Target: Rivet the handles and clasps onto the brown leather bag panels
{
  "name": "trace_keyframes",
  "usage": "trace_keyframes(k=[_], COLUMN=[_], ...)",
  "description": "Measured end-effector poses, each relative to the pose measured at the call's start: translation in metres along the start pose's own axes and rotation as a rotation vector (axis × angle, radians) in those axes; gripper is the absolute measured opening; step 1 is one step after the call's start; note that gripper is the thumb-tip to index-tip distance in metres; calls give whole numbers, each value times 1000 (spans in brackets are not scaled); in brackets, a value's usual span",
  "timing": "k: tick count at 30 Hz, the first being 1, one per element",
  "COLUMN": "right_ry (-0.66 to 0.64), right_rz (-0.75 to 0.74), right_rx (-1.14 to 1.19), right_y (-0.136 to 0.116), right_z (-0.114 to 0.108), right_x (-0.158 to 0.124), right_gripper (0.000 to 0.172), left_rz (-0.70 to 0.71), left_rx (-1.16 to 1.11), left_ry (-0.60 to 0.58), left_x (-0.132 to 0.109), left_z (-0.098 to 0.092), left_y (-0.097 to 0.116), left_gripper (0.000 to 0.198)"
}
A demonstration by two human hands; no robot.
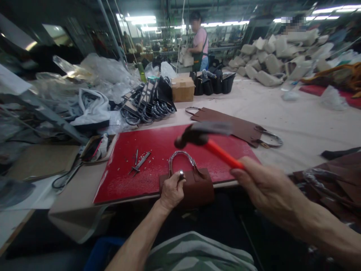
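My right hand (258,178) is closed around the red handle of a hammer (217,148), raised above the red work board (135,143). The hammer's dark head is blurred. Below and to its left, my left hand (172,192) grips a short metal punch (181,174) whose round top end shows above the fist. Its lower end is hidden by my fingers. That fist rests over a brown leather bag piece (203,188) at the board's front edge. The piece has an upright loop handle (182,153) wrapped in clear plastic.
Several thin metal tools (142,162) lie on the board among small bits. Another brown bag panel (225,120) lies behind. Black bag pieces (152,98) and a cardboard box (183,89) stand farther back. Brown pieces (335,177) are piled at right. A person (200,43) stands across the table.
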State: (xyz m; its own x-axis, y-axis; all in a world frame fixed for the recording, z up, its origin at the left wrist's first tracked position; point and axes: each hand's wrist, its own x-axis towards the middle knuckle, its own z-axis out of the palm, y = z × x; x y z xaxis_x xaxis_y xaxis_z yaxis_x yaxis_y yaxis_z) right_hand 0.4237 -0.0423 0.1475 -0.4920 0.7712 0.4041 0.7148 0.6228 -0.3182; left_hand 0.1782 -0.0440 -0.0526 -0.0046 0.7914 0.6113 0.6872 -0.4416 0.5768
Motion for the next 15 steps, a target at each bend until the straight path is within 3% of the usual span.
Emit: trace_keyframes(k=[2, 3, 4, 7, 8, 12, 15], right_ry=[200, 198, 117, -335, -424, -484, -512], right_rz=[30, 33, 30, 62, 109, 304, 434], right_rx=[50, 44, 17, -129, -167, -60, 29], right_y=[-4, -5, -4, 6, 12, 43, 73], right_z=[-2, 0, 4, 19, 23, 38, 61], right_x=[1, 0, -3, -11, -13, -8, -4], right_gripper=[29, 29, 30, 29, 28, 33, 40], left_rz=[16, 24, 32, 44, 42, 27, 14], left_rx=[2, 5, 9, 18, 14, -9, -26], left_ry=[-1, -1, 1, 4, 3, -5, -22], left_x=[1, 1, 1, 1, 0, -1, -2], left_z=[-1, -1, -1, 0, 0, -1, -2], left_y=[1, 1, 0, -1, -1, -2, -3], left_gripper=[13, 13, 13, 13, 14, 14, 13])
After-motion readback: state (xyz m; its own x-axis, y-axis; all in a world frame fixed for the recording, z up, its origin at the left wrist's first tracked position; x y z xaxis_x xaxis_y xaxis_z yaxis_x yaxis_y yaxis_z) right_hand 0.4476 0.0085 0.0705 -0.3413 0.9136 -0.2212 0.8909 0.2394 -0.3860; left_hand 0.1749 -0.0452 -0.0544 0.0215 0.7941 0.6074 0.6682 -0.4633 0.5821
